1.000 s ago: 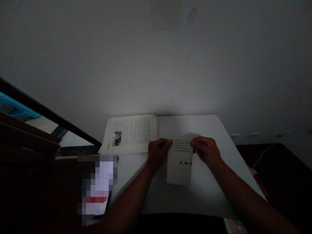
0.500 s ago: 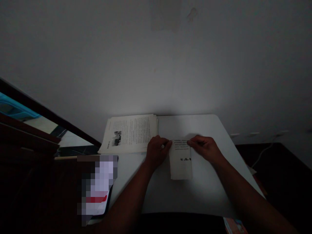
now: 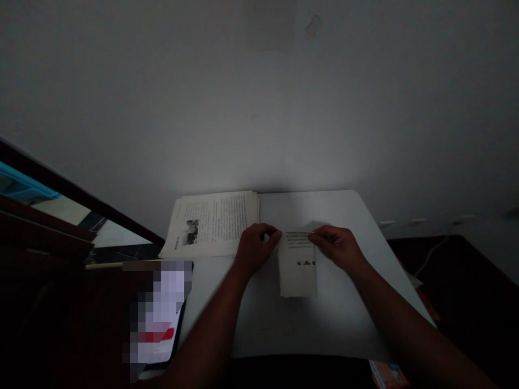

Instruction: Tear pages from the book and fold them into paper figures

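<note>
A folded sheet of printed paper (image 3: 298,267) lies on the white table (image 3: 324,319), its printed edge at the far end. My left hand (image 3: 253,249) pinches the paper's far left corner with curled fingers. My right hand (image 3: 338,248) pinches its far right corner, fingers pressed together on the top edge. Both forearms reach in from the near edge.
An open stack of printed pages (image 3: 213,224) lies at the table's far left against the wall. A tablet or phone with a blurred screen (image 3: 156,313) rests at the near left. Dark wooden furniture (image 3: 48,237) stands on the left. A cable (image 3: 433,251) runs along the floor at right.
The paper has been pressed down flatter and looks narrower than a second ago. Both hands stayed at its far corners and shifted slightly left.
</note>
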### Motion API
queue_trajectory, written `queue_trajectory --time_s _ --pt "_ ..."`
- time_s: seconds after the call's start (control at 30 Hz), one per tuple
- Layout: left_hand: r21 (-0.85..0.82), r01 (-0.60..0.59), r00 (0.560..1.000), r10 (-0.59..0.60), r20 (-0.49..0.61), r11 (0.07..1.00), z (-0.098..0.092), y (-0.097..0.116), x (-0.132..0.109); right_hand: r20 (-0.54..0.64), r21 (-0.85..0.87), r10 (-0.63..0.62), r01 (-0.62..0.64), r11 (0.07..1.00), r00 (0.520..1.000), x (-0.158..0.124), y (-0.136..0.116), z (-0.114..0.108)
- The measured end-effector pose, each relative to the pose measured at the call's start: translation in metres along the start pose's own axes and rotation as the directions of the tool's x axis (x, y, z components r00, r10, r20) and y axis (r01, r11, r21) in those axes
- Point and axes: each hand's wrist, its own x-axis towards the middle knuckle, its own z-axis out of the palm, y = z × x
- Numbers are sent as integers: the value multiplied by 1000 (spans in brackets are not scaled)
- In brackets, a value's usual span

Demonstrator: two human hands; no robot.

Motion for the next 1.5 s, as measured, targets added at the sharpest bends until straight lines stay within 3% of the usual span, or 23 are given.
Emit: queue_trajectory --time_s 0.1,0.2,0.3,0.47,0.6,0.8,1.1,1.27,1.5 --pt "134 -121 992 123 -3 984 -2 10 8 17 -57 -4 5 998 1000 1 0 1" --pt "229 -279 954 243 177 932 4 19 22 40 -118 -21 26 993 999 2 0 3" --pt "183 -418 860 323 395 890 15 20 39 42 -198 -64 71 978 997 3 0 3" --pt "109 -468 799 368 475 877 31 12 54 53 -403 -192 197 894 980 6 3 1" --pt "136 -490 795 377 476 861 35 7 54 124 -544 -265 289 787 956 11 6 -1" --pt "167 -488 811 375 448 857 35 4 52 113 -554 -307 316 770 945 16 8 -10" --pt "151 -501 811 402 424 852 39 -1 51 370 -674 -356 512 533 858 21 3 -14" --pt "120 -492 810 403 426 862 38 0 51 394 -684 -381 544 486 836 22 6 -14" --pt "116 -474 818 388 425 873 40 -1 50 390 -677 -388 546 493 835 19 8 -16"
